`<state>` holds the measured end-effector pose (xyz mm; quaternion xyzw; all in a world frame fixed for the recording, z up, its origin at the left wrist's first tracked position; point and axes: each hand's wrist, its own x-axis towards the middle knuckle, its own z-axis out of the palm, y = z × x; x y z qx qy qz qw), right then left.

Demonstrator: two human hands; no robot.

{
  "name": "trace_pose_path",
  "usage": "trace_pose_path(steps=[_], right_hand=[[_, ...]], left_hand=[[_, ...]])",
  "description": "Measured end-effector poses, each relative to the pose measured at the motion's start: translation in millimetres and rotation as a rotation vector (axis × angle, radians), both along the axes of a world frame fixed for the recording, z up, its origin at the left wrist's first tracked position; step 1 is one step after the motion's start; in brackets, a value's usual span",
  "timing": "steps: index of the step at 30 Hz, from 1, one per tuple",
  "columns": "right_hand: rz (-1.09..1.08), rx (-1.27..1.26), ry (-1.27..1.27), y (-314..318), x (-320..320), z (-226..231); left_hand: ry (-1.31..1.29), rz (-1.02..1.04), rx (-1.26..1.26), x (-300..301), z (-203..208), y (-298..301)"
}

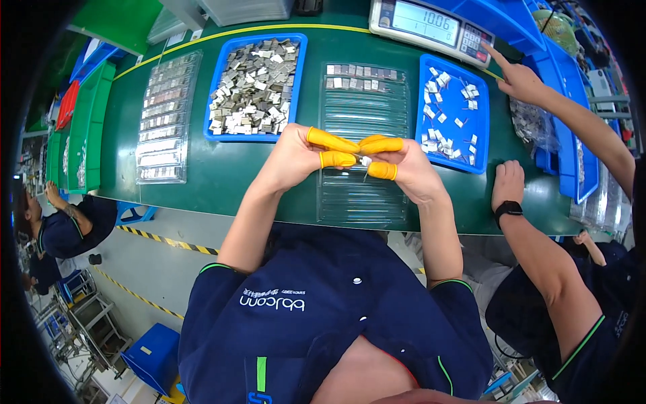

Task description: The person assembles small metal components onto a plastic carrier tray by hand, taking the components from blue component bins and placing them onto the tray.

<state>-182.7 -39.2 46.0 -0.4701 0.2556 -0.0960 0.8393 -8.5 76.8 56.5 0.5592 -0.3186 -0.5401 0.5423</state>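
Note:
Both my hands meet above a clear slotted plastic tray (362, 195), their thumbs and forefingers in yellow finger cots. My right hand (412, 170) pinches a small white connector (365, 161) with a thin wire hanging below it. Closed right beside it, my left hand (296, 156) has its fingertips nearly touching the right ones; whatever lies between them is hidden. Small flat pieces (362, 84) fill the tray's top rows. To the right, a blue tray (422, 101) holds scattered white wired connectors (441, 143). On the left, another blue tray (210, 131) holds a heap of flat silver pieces (256, 87).
A filled clear tray (161, 135) lies farther left on the green table (114, 148). Beyond the right blue tray stands a digital scale (431, 27). A co-worker's hand (521, 81) points at its keys; the other hand (508, 185) rests on the table. Green bins (94, 128) line the left.

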Motion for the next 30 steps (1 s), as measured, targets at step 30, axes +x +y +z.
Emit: trace_pose_path(steps=[30], right_hand=[[-0.321,-1.604,0.547,-80,32,-19]], left_hand=[[-0.115,0.21,-0.006,30,-8,19]])
